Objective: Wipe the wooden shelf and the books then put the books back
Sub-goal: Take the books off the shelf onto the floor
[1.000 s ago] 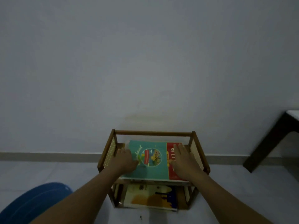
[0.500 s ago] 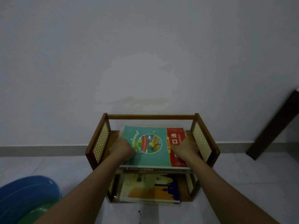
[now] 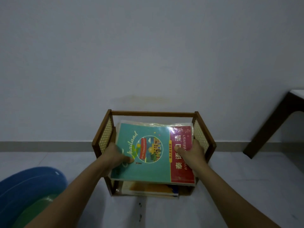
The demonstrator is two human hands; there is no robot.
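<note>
**Both hands on the top book at the shelf**

Head view: small brown wooden shelf with perforated cream side panels (image 3: pixel 204 137) stands on the pale floor against the wall. Teal-and-red paperback book in a clear cover (image 3: pixel 153 152) sits tilted at the upper tier, front edge overhanging. Left hand (image 3: pixel 115 155) grips its left edge, thumb on the cover; right hand (image 3: pixel 192 153) grips its right edge likewise. Orange-covered book (image 3: pixel 148 188) lies on the lower tier. Blue round plastic basin (image 3: pixel 28 186) at lower left; dark table leg (image 3: pixel 269 127) at right.
</note>
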